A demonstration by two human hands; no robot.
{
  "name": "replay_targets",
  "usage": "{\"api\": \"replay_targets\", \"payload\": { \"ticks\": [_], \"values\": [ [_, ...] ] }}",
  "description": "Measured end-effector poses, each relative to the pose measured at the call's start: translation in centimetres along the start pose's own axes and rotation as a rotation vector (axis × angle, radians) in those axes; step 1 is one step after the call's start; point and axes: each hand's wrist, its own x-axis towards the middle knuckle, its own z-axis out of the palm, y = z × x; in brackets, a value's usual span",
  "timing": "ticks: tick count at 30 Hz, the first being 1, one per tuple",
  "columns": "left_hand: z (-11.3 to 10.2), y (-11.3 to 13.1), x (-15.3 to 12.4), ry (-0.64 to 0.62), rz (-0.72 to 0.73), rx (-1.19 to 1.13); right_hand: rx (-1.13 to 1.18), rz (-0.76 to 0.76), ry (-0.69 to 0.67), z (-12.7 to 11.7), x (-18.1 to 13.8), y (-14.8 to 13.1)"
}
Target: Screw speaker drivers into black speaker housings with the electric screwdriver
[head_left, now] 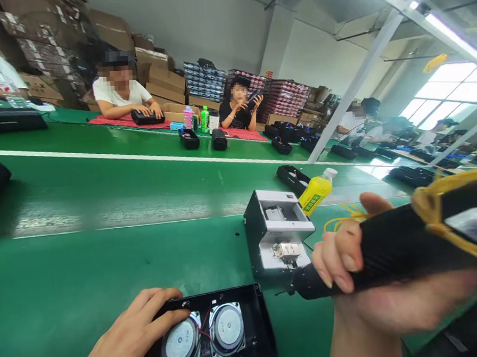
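Toward the near edge of the green table, a black box lay with two round silver speakers inside. The left hand was on the box's left end, its fingers spread over one speaker. The right hand had its fingers curled tight around a black screwdriver, up over the table. Its tip was near a gray machine, with a yellow bottle behind.

Single head-worn view, wide, facing forward and down over green bench; left hand close at bottom edge, right hand close at right; frame tilted, scene sloping down rightward, reaching past co-workers to far wall and ceiling lights
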Motion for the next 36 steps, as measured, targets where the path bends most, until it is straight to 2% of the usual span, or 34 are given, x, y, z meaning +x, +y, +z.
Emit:
{"api": "replay_targets", "payload": {
  "ticks": [3,5,8,10,14,19,36],
  "values": [
    [-1.2,1.4,0.5,-0.059,-0.063,-0.015,0.114,0.085,-0.024,3.5,-0.2,-0.7],
    [-1.8,2.0,0.9,-0.105,-0.088,-0.035,0.183,0.134,-0.064,6.0,-0.5,-0.2],
    [-2.3,2.7,1.4,-0.134,-0.102,-0.051,0.266,0.219,-0.116,8.8,-1.3,2.1],
    [-2.6,3.0,1.7,-0.135,-0.098,-0.064,0.32,0.278,-0.181,9.7,-2.0,4.3],
    [-3.0,3.4,1.9,-0.152,-0.087,-0.061,0.345,0.316,-0.283,9.9,-3.6,8.2],
    [-3.6,3.7,2.0,-0.172,-0.085,-0.058,0.321,0.311,-0.35,9.5,-5.0,10.7],
    [-3.6,3.8,2.2,-0.155,-0.077,-0.078,0.273,0.31,-0.382,9.4,-5.9,12.0]
  ]
}}
